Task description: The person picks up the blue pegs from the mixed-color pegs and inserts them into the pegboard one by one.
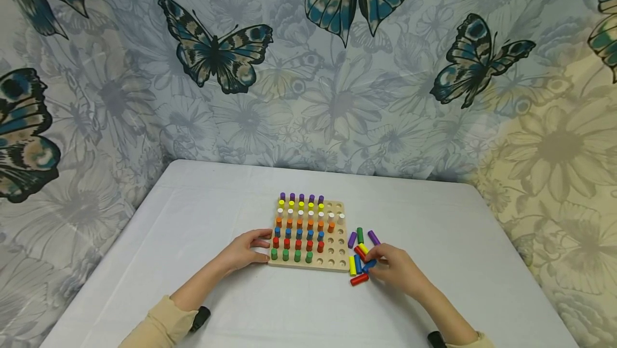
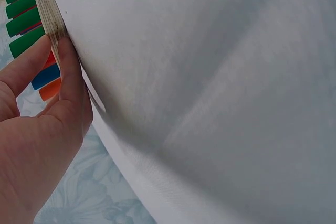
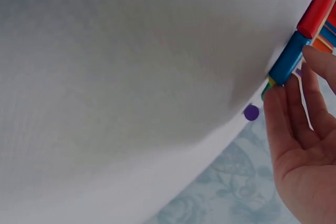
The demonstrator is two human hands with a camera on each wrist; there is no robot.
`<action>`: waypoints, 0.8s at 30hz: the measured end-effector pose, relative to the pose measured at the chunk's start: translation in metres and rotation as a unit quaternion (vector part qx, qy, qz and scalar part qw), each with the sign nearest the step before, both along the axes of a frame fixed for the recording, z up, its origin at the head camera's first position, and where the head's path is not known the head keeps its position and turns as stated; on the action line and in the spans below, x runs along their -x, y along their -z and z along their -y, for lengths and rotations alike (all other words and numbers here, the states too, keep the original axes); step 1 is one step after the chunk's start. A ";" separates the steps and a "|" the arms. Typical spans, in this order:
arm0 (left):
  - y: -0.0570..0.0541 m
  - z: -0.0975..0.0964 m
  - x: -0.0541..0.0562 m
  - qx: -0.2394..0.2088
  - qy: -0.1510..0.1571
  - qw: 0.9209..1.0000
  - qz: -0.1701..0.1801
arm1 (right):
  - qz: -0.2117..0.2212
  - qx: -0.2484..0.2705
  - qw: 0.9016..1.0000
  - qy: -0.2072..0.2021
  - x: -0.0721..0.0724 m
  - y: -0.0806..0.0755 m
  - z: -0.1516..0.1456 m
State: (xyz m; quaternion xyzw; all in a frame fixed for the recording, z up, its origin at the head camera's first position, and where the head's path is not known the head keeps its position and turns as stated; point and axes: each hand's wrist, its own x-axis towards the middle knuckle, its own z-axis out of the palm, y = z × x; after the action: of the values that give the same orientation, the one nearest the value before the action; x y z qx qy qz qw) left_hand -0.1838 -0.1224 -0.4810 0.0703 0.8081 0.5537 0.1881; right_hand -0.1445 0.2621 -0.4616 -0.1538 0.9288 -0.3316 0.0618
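Note:
A wooden pegboard lies mid-table, with rows of upright purple, yellow, white, orange, blue, red and green pegs; bare holes show on its right side. At the board's front left corner my left hand holds the edge between thumb and fingers, seen close in the left wrist view beside the green pegs. Right of the board, my right hand pinches a blue peg among the loose pegs. In the right wrist view, thumb and fingertips touch this blue peg, and a red peg lies beyond it.
Loose purple, green, yellow and red pegs lie close together along the board's right edge. A white cloth covers the table. Behind it hangs a butterfly-patterned backdrop.

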 end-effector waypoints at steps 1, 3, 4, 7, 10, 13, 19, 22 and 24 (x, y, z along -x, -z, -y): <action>0.000 0.000 0.000 -0.001 -0.001 1.000 0.000 | -0.003 -0.005 1.000 -0.006 0.000 0.000 0.000; -0.001 0.001 -0.001 -0.003 0.001 1.000 -0.001 | -0.010 -0.017 1.000 -0.013 0.000 0.001 0.001; -0.001 0.001 -0.001 -0.004 0.002 1.000 0.000 | -0.012 -0.023 1.000 -0.015 0.000 0.001 0.001; -0.001 0.001 -0.001 -0.005 0.004 1.000 0.001 | -0.017 -0.042 0.999 -0.019 0.000 0.002 0.002; -0.001 0.001 -0.001 -0.002 0.004 1.000 0.002 | -0.021 -0.060 0.998 -0.030 -0.001 0.002 0.002; -0.001 0.001 -0.001 -0.003 0.003 1.000 0.001 | -0.029 -0.075 0.996 -0.046 -0.001 0.002 0.001; -0.001 0.001 -0.002 -0.011 0.004 1.000 0.001 | -0.030 -0.088 0.994 -0.051 -0.001 0.002 0.000; -0.001 0.001 -0.001 -0.011 0.005 1.000 0.002 | -0.028 -0.091 0.994 -0.052 0.000 0.001 0.000; -0.001 0.001 -0.001 -0.008 0.006 1.000 0.002 | -0.029 -0.090 0.994 -0.053 0.000 0.001 0.000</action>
State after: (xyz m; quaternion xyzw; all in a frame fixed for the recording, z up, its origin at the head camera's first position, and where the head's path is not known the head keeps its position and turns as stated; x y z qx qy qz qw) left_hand -0.1832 -0.1235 -0.4803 0.0754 0.8029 0.5592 0.1922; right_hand -0.1442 0.2625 -0.4630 -0.2064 0.9467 -0.2383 0.0658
